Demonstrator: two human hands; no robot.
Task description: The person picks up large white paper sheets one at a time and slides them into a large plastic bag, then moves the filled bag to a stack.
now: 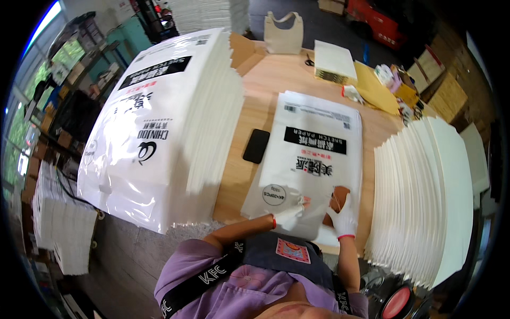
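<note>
On the wooden table in front of me lies a flat stack of white plastic paper bags (319, 119) with black, red and grey print. My left hand (289, 216), in a white glove, rests on the near part of the top bag, fingers stretched out. My right hand (345, 218), also gloved, is at the near right corner of the bag. Its thumb and fingers close around a small brown piece (340, 196), whose kind I cannot make out. A black phone (256, 146) lies against the left side of the stack.
A tall pile of filled white bags (159, 127) stands at left, and a fanned pile of white sheets (414, 202) at right. Farther back are a cream tote bag (283, 34), scissors (309, 60), a white block of paper (334, 59) and a yellow envelope (374, 87).
</note>
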